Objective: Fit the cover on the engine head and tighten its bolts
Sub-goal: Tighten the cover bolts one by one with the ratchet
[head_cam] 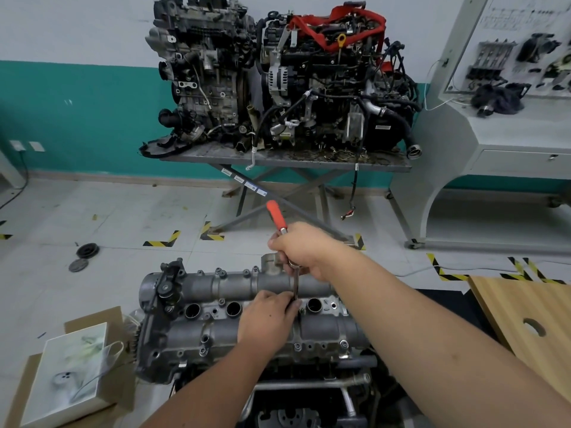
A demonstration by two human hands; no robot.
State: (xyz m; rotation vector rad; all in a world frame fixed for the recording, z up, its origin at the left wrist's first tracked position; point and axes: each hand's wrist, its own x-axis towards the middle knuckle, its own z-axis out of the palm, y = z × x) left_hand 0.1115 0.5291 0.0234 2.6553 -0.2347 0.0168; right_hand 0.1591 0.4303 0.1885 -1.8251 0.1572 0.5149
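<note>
cover [216, 307] seated; with right hand [304, 250] gripping wrench [278, 219], left hand [268, 316] pinching its shaft, keep square on bolt.

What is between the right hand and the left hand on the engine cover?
In the head view, the metal shaft of the orange-handled tool runs from the right hand down to the left hand, over the cover.
</note>
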